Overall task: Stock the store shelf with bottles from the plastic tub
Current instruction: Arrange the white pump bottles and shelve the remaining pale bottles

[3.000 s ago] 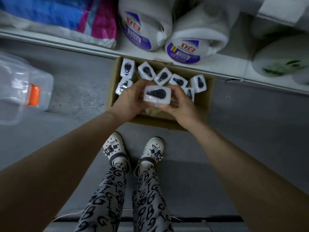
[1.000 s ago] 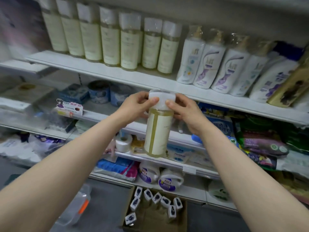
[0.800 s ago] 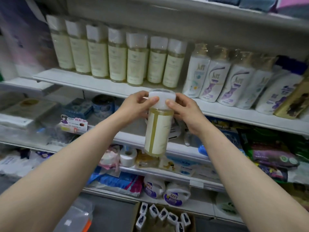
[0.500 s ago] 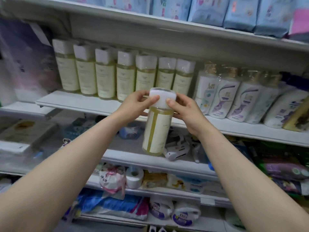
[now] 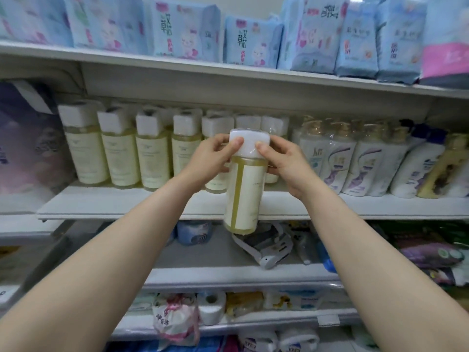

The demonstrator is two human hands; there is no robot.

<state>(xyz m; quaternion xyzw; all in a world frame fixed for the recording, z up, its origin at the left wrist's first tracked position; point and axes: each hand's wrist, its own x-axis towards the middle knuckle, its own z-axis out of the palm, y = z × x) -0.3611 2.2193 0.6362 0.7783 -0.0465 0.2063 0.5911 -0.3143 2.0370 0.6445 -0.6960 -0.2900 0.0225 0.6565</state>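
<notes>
Counting two hands and one carried bottle (image 5: 245, 191). Gripping that bottle at the top with both:
- pressing the left hand (image 5: 213, 158) thumb against the front of the white cap (image 5: 250, 143), fingers curling round the left side;
- clamping the right hand (image 5: 284, 158) likewise on the right side, thumb on the cap front, fingers wrapping behind the neck.

Holding it in the air, nearly upright with the base leaning slightly leftward, in front of the middle shelf (image 5: 127, 203). Overlapping the shelf's front edge, with the base hanging below that edge and touching nothing.

Showing as a tall clear cylinder of pale yellow liquid, wearing a cream label split by a vertical gap, topped by the broad cap under glossy film.

Counting seven matching bottles (image 5: 152, 158) standing in the front row on the shelf, more white caps showing behind; number behind cannot be told. Standing directly behind the carried bottle: the two rightmost of that row, partly hidden by hands and cap.

Standing just right of the row: at least three film-wrapped white pump bottles (image 5: 365, 168) with purple swirls, then a white-and-blue bottle (image 5: 416, 171) and a yellow bottle (image 5: 444, 174).

Lining the shelf above: pale blue soft packs (image 5: 177, 29). Lying on the shelf below: a blue round pack (image 5: 194, 232) and a white-and-grey packaged device (image 5: 266, 247) just beneath the bottle's base. Sitting lower down: a toilet roll (image 5: 212, 307) and a pink-and-white bag (image 5: 175, 318).
</notes>
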